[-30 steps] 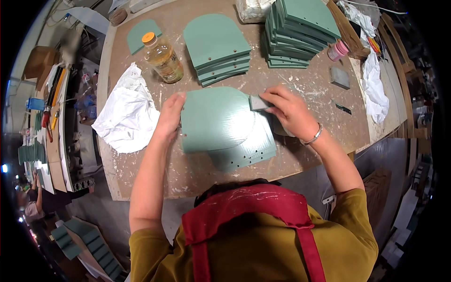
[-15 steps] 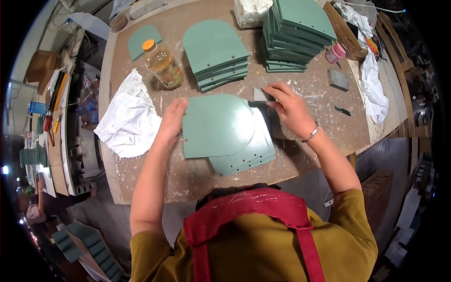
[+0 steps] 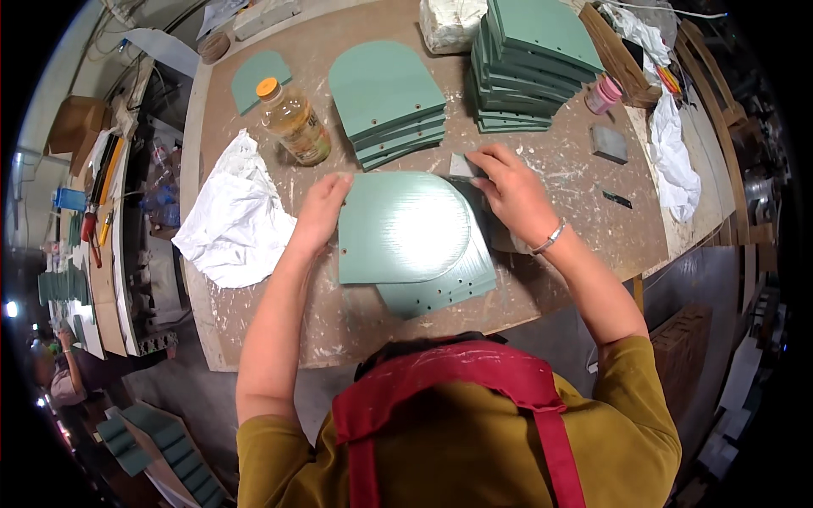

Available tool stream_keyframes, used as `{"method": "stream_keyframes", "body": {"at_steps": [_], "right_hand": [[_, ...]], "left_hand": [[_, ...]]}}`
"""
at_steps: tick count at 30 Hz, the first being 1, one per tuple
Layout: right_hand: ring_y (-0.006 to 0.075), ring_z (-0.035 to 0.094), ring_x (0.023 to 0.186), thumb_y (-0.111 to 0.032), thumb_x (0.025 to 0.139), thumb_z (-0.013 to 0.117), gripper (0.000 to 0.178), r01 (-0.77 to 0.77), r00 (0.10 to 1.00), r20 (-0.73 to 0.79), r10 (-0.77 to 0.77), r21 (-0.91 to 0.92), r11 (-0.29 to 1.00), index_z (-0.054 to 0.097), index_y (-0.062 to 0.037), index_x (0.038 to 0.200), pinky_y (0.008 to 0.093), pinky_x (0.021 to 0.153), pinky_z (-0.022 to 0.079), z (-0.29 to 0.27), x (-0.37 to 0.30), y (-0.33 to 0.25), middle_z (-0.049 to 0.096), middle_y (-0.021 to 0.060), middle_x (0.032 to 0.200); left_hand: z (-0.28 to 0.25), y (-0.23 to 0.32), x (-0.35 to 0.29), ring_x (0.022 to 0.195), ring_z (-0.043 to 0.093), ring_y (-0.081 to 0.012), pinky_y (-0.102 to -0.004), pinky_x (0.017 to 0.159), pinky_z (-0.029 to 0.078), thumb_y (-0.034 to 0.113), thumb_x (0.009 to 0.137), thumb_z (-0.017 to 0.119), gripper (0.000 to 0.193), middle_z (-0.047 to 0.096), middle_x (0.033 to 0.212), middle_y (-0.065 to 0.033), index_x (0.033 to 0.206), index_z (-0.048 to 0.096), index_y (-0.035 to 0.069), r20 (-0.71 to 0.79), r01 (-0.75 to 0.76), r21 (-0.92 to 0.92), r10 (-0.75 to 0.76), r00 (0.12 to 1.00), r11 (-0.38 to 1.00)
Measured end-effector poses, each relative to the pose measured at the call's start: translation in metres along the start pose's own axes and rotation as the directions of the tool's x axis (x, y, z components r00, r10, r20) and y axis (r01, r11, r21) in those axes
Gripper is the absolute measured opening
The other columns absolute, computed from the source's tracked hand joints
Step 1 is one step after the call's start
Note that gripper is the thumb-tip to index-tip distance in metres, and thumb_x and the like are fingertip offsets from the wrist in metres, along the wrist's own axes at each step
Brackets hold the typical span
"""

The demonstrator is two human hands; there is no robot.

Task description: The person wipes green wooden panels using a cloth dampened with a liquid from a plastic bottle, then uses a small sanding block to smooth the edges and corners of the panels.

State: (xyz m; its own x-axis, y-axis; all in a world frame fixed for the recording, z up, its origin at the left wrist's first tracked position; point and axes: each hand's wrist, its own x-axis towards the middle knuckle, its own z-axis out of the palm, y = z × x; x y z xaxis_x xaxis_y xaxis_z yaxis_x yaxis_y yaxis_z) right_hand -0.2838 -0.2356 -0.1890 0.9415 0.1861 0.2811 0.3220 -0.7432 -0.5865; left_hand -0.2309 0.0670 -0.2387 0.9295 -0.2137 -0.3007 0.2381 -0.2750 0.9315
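Observation:
A flat green panel (image 3: 398, 229) with a rounded right end lies over other green panels (image 3: 440, 288) that have small holes along the edge. My left hand (image 3: 325, 210) is closed on its straight left edge, thumb and fingers at the far corner. In my right hand (image 3: 515, 199) is a grey sanding block (image 3: 462, 166), pinched between thumb and fingers just beyond the panel's rounded far-right edge. I cannot tell whether the block touches that edge. A crumpled white cloth (image 3: 233, 216) lies left of my left hand.
Beyond the panel stand a green panel stack (image 3: 381, 93) and a taller stack (image 3: 529, 76). An orange-capped bottle (image 3: 296, 127) is at left. To the right lie a pink bottle (image 3: 603, 95), a grey block (image 3: 609, 145) and a small dark blade-like tool (image 3: 617, 199).
The top panel has turned and shifted slightly right, so its rounded end now shows whole. My left hand moved right with it, and my right hand with the block moved slightly left.

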Motion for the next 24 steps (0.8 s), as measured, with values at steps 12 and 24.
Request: {"method": "stream_keyframes", "body": {"at_steps": [12, 24], "right_hand": [[0.036, 0.061, 0.094, -0.01, 0.084, 0.064, 0.03, -0.034, 0.995, 0.094, 0.036, -0.019, 0.999, 0.06, -0.0002, 0.112, 0.0411, 0.081, 0.05, -0.002, 0.002, -0.008, 0.059, 0.0136, 0.109], [0.0164, 0.059, 0.091, -0.016, 0.089, 0.063, 0.034, -0.163, 0.971, 0.231, 0.056, 0.474, 0.865, 0.059, -0.004, 0.121, 0.0288, 0.074, 0.049, -0.01, 0.018, -0.083, 0.061, 0.0065, 0.105]], "left_hand": [[0.003, -0.009, 0.008, 0.077, 0.05, -0.0074, -0.0241, 0.069, 0.042, 0.031, 0.099, 0.05, 0.031, 0.058, 0.083, 0.0022, 0.103, 0.062, 0.002, 0.036, -0.018, -0.018, 0.018, 0.999, 1.0], [-0.058, -0.054, -0.104, 0.095, 0.056, -0.0339, -0.0424, 0.079, 0.045, 0.022, 0.087, 0.064, 0.027, 0.059, 0.101, -0.0154, 0.106, 0.062, 0.003, -0.335, -0.017, 0.822, 0.508, 0.793, 0.569]]}}
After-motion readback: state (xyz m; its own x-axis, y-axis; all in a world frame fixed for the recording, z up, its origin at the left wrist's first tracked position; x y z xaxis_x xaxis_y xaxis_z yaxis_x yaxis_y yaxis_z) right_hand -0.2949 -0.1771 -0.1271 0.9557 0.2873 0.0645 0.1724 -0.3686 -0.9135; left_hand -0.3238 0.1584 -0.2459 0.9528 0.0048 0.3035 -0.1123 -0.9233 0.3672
